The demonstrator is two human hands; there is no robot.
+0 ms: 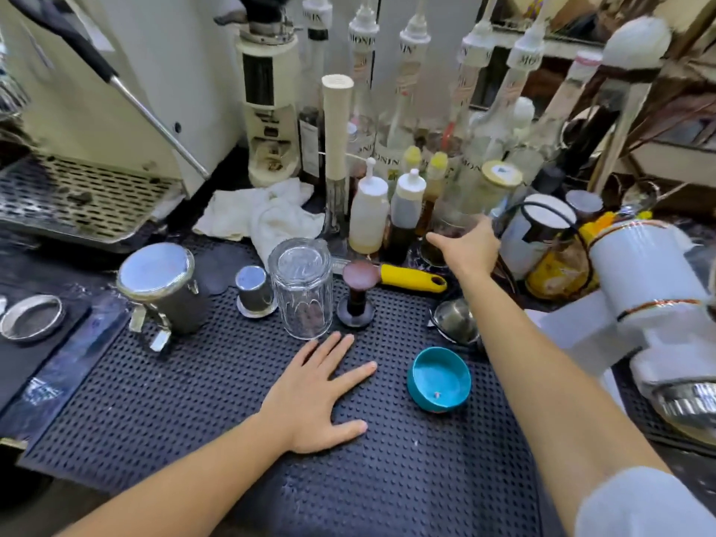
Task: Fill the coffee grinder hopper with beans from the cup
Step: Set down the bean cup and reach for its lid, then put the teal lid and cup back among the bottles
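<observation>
Fingers (341, 366) of left hand (314, 397) spread flat; right hand (470, 246) wraps one glass cup (445, 226) — beans inside; teal bowl (439, 379) near-empty

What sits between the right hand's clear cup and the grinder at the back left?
The right hand is closing on the clear cup, which seems to hold beans. Toward the grinder, two squeeze bottles and a tall cream cylinder stand upright in the direct line, so the cup would likely need lifting over them.
</observation>
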